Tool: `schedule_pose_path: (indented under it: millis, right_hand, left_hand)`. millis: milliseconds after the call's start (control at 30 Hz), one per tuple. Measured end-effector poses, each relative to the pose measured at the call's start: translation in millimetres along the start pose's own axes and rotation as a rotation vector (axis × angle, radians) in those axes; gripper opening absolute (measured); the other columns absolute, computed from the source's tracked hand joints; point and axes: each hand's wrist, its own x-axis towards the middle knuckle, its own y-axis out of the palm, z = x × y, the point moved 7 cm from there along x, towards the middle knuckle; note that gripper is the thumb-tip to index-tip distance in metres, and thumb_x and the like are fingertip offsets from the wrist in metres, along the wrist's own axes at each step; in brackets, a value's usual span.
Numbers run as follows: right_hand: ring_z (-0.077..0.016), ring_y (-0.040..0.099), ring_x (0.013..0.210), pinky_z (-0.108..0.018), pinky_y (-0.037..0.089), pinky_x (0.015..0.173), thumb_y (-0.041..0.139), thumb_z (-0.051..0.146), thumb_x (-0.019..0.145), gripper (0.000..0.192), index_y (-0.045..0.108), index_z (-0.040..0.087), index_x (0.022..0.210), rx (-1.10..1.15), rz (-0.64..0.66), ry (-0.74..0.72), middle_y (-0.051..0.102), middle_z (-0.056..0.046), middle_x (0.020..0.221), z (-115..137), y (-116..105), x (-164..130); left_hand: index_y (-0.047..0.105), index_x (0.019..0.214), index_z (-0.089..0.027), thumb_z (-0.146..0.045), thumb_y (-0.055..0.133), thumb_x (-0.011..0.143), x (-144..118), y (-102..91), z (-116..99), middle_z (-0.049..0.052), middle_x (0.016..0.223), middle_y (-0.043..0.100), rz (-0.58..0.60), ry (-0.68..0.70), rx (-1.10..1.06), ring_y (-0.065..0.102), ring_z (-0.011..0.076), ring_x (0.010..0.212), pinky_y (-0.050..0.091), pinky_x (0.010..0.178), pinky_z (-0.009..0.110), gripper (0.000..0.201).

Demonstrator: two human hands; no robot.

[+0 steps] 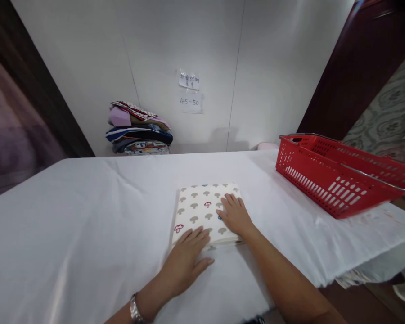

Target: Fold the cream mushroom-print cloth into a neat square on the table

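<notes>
A folded cream cloth [199, 211] printed with grey, red and blue mushrooms lies flat in front of me, its layers showing along the near edge. My left hand [189, 256] rests with its fingers stretched over the near left corner, the thumb apart and pointing right. On the cloth's right side lies my right hand [235, 215], palm down with fingers spread. Neither hand grips the cloth; both only touch its top. A silver bracelet [135, 309] circles my left wrist.
A white covering [87, 234] with soft creases spreads over the table. To the right stands a red plastic basket [317, 180] with metal handles. A stack of folded fabrics [140, 130] sits at the back left against the wall. Two paper notes [191, 102] hang on the wall.
</notes>
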Motion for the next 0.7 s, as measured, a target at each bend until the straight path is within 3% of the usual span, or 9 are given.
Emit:
schedule_pose_path:
  millis: [133, 200, 300, 367, 500, 633, 700]
  right_hand:
    - [-0.0271, 0.021, 0.139, -0.046, 0.014, 0.111, 0.031, 0.050, 0.094, 0.055, 0.041, 0.017, 0.137, 0.000, -0.011, -0.007, 0.031, -0.011, 0.149, 0, 1, 1]
    - [-0.0274, 0.021, 0.139, -0.047, 0.014, 0.111, 0.032, 0.049, 0.094, 0.055, 0.041, 0.017, 0.137, 0.000, -0.019, -0.009, 0.031, -0.012, 0.149, 0, 0, 1]
    - [-0.0280, 0.022, 0.139, -0.047, 0.015, 0.110, 0.032, 0.049, 0.093, 0.055, 0.042, 0.016, 0.137, 0.009, -0.015, -0.016, 0.031, -0.012, 0.149, 0, 1, 1]
    - [-0.0282, 0.022, 0.138, -0.047, 0.015, 0.111, 0.032, 0.048, 0.093, 0.055, 0.042, 0.015, 0.136, 0.017, -0.009, -0.026, 0.032, -0.012, 0.149, 0, 2, 0]
    - [-0.0283, 0.021, 0.139, -0.048, 0.014, 0.110, 0.034, 0.046, 0.093, 0.054, 0.043, 0.015, 0.136, 0.029, -0.001, -0.029, 0.031, -0.013, 0.149, 0, 1, 0]
    - [-0.0290, 0.021, 0.139, -0.049, 0.014, 0.110, 0.037, 0.050, 0.091, 0.058, 0.041, 0.016, 0.137, 0.048, 0.090, 0.018, 0.030, -0.014, 0.149, 6, -7, 11]
    - [-0.0283, 0.016, 0.140, -0.048, 0.010, 0.111, 0.034, 0.054, 0.091, 0.064, 0.036, 0.014, 0.141, 0.048, 0.076, 0.028, 0.025, -0.015, 0.151, 11, -19, 24]
  left_hand:
    - [0.057, 0.120, -0.025, -0.045, 0.045, 0.091, 39, -30.1, 16, 0.004, 0.132, 0.055, -0.128, -0.105, -0.033, 0.046, 0.0221, 0.126, 0.037, 0.106, 0.044, 0.038]
    - [0.055, 0.123, -0.023, -0.046, 0.043, 0.091, 61, -33.1, 34, 0.007, 0.141, 0.046, -0.162, -0.176, 0.035, 0.035, 0.0246, 0.134, 0.028, 0.110, 0.048, 0.041]
    - [0.046, 0.132, -0.017, -0.049, 0.042, 0.089, 73, -15.3, 77, 0.014, 0.148, 0.033, -0.102, -0.439, 0.139, 0.021, 0.0314, 0.139, 0.024, 0.108, 0.055, 0.054]
    - [0.039, 0.138, -0.017, -0.051, 0.038, 0.090, 69, 2.6, 95, 0.014, 0.150, 0.029, -0.044, -0.542, 0.112, 0.020, 0.0299, 0.140, 0.030, 0.106, 0.054, 0.059]
    - [0.034, 0.140, -0.016, -0.051, 0.035, 0.091, 60, 16.9, 101, 0.013, 0.151, 0.026, -0.057, -0.541, 0.101, 0.018, 0.0281, 0.140, 0.033, 0.105, 0.050, 0.060]
    - [0.035, 0.139, -0.016, -0.050, 0.036, 0.091, 61, 16.0, 99, 0.013, 0.150, 0.030, -0.076, -0.518, 0.114, 0.019, 0.0279, 0.140, 0.032, 0.105, 0.049, 0.059]
    - [0.035, 0.139, -0.016, -0.050, 0.036, 0.091, 62, 14.4, 99, 0.013, 0.149, 0.030, -0.092, -0.515, 0.123, 0.020, 0.0275, 0.140, 0.032, 0.105, 0.047, 0.059]
